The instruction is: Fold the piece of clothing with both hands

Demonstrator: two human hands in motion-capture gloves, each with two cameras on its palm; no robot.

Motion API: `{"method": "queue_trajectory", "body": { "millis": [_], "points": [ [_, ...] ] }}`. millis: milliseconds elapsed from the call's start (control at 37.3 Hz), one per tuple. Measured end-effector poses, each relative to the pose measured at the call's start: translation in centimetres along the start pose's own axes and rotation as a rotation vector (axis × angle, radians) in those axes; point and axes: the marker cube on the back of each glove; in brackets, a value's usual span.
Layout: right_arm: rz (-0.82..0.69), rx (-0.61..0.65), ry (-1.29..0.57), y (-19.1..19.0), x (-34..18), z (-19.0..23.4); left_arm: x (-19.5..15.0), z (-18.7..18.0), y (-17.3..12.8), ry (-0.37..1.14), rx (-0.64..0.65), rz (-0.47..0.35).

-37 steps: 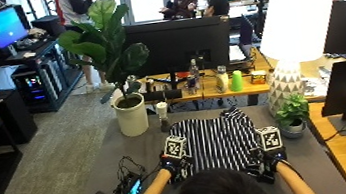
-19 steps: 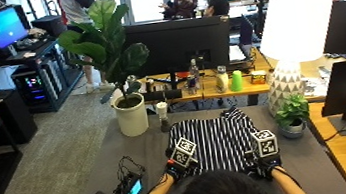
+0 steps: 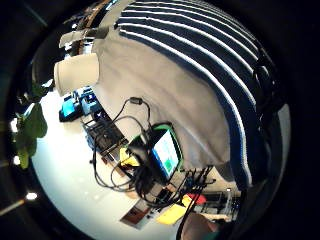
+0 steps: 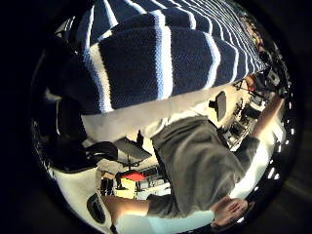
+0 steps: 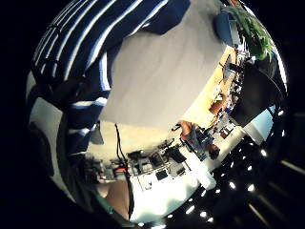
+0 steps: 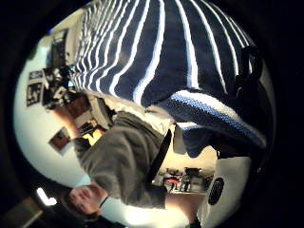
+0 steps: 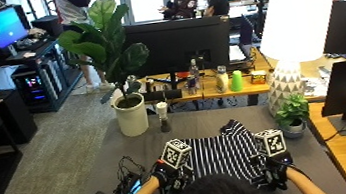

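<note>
I have the striped garment (image 7: pixel 224 153) lying on the grey table (image 7: pixel 133 147) directly in front of me, its far end reaching toward the small potted plant (image 7: pixel 292 111). My left hand (image 7: pixel 165 176) sits at the near left edge and my right hand (image 7: pixel 274 164) at the near right edge. Both thumb-side palm views show the near hem (image 4: pixel 161 63) doubled over and raised close against each palm, so I judge both hands to be gripping that hem. However, no fingers are plainly visible wrapped round it, and I cannot confirm either grip with certainty.

Risks noted:
- If one hand carries its corner further than the other, the fold line will run crooked across the stripes.
- The knit looks soft and may sag between my hands, bunching in the middle instead of lying flat.
- The far sleeve (image 7: pixel 234 128) lies crumpled; folding over it would trap a lump.
- A device with cables (image 3: pixel 160 155) lies on the table just beside the left edge and could snag the cloth.
</note>
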Motion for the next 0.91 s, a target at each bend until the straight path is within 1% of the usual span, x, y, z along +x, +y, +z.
{"method": "queue_trajectory", "body": {
  "millis": [54, 134, 214, 295, 375, 402, 429, 482, 509, 536, 590, 643, 670, 697, 750, 831, 911],
  "points": [
    [-0.015, -0.004, -0.01, 2.0, -0.7, -1.7, -0.1, -1.3, 1.6, 0.015, 0.007, 0.01],
    [-0.022, 0.011, -0.012, 3.6, -0.8, -4.6, -0.9, -3.7, 3.1, 0.043, 0.025, 0.007],
    [0.009, 0.044, 0.002, 3.4, 0.3, -8.3, -2.5, -7.1, 3.9, 0.089, 0.041, -0.007],
    [0.063, 0.075, 0.01, 2.1, 1.5, -11.6, -4.3, -10.1, 3.3, 0.124, 0.052, -0.049],
    [0.132, 0.105, 0.017, 0.1, 2.5, -15.0, -6.6, -12.5, 1.1, 0.148, 0.057, -0.111],
    [0.152, 0.112, 0.02, -0.6, 2.8, -15.9, -7.4, -13.1, 0.3, 0.157, 0.049, -0.143],
    [0.17, 0.119, 0.023, -1.4, 3.1, -16.8, -8.1, -13.6, -0.5, 0.166, 0.029, -0.189],
    [0.21, 0.14, 0.036, -3.2, 3.6, -18.2, -9.4, -14.2, -1.8, 0.179, -0.028, -0.313],
    [0.235, 0.15, 0.043, -4.2, 3.8, -18.7, -10.0, -14.4, -2.6, 0.18, -0.035, -0.357],
    [0.264, 0.154, 0.049, -5.1, 4.0, -19.1, -10.4, -14.6, -3.5, 0.175, -0.016, -0.37],
    [0.351, 0.123, 0.051, -6.2, 4.1, -19.4, -10.7, -15.0, -4.8, 0.162, 0.037, -0.361],
    [0.446, 0.098, 0.051, -6.3, 3.5, -19.5, -10.1, -15.1, -4.6, 0.154, 0.025, -0.401],
    [0.466, 0.125, 0.057, -6.4, 3.0, -19.6, -9.8, -14.9, -4.5, 0.151, 0.006, -0.434],
    [0.465, 0.172, 0.063, -6.8, 2.6, -19.5, -9.7, -14.5, -4.7, 0.149, -0.01, -0.464],
    [0.449, 0.253, 0.053, -8.6, 2.3, -18.9, -9.9, -13.2, -6.5, 0.142, -0.023, -0.495],
    [0.445, 0.288, 0.001, -11.6, 2.3, -16.9, -10.2, -10.6, -9.2, 0.145, -0.047, -0.495],
    [0.469, 0.325, -0.026, -13.7, 2.5, -15.0, -10.0, -8.1, -10.4, 0.162, -0.116, -0.485]
  ]
}}
